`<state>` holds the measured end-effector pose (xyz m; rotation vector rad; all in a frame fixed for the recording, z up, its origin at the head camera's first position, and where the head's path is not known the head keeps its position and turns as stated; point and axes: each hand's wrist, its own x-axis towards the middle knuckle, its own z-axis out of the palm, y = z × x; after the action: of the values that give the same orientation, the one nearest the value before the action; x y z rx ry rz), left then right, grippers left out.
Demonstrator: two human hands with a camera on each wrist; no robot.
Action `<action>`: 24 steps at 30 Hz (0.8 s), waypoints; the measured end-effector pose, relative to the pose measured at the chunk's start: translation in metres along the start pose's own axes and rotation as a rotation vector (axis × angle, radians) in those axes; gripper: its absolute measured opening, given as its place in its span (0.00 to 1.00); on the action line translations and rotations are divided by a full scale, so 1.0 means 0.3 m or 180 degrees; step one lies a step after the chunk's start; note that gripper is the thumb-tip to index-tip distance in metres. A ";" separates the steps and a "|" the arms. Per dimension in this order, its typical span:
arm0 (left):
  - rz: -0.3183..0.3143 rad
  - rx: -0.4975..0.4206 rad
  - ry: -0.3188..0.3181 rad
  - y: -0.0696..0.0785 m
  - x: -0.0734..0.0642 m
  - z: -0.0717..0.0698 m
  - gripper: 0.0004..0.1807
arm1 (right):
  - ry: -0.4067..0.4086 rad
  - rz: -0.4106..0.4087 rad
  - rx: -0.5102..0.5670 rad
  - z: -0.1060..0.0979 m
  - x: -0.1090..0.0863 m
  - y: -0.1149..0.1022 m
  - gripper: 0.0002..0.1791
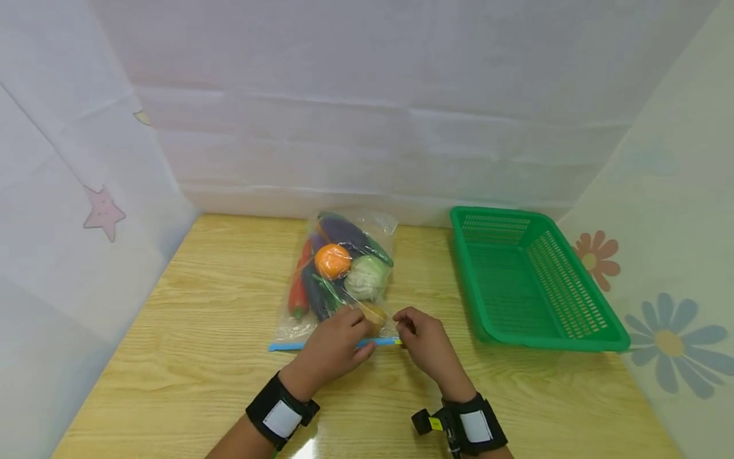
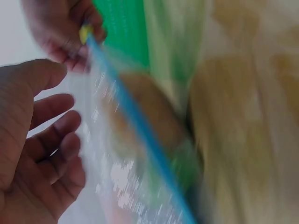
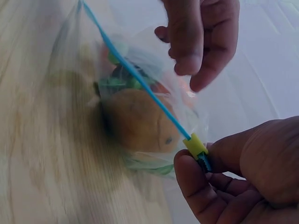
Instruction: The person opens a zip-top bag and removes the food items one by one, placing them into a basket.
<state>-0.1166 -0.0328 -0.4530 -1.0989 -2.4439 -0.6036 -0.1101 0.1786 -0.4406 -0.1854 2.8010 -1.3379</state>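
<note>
A clear zip bag [image 1: 292, 328] lies on the table with its blue zip strip [image 1: 287, 347] toward me. Through the plastic show an orange [image 1: 332, 261], a pale green cabbage [image 1: 367, 279], a dark purple eggplant [image 1: 344, 231], a red pepper [image 1: 298, 296] and a brown potato-like piece [image 3: 140, 121]. My right hand [image 1: 427, 341] pinches the strip's right end between thumb and fingers, right at the yellow slider [image 3: 196, 145]. Over the near part of the bag hovers my left hand [image 1: 338, 344], fingers loosely bent with nothing between them in the left wrist view.
To the right stands a green plastic basket [image 1: 504, 293] with slotted sides. The wooden table [image 1: 218, 306] ends at a white cloth wall [image 1: 367, 146] behind the bag. Printed side walls flank it. Each wrist wears a black strap [image 1: 275, 408].
</note>
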 end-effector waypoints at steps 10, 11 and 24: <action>0.0162 0.0213 0.0187 0.066 0.004 0.071 0.12 | -0.0034 -0.0005 0.0247 0.029 -0.024 -0.033 0.08; 0.0161 0.0206 0.0211 0.068 0.003 0.074 0.12 | -0.0031 -0.0014 0.0283 0.031 -0.025 -0.033 0.08; 0.0265 0.0239 0.0517 0.062 0.013 0.088 0.05 | 0.0177 0.0054 0.0465 0.027 -0.029 -0.034 0.07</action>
<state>-0.1091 -0.0054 -0.4689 -1.0725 -2.2523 -0.5481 -0.0997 0.1669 -0.4379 -0.1216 2.7268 -1.5595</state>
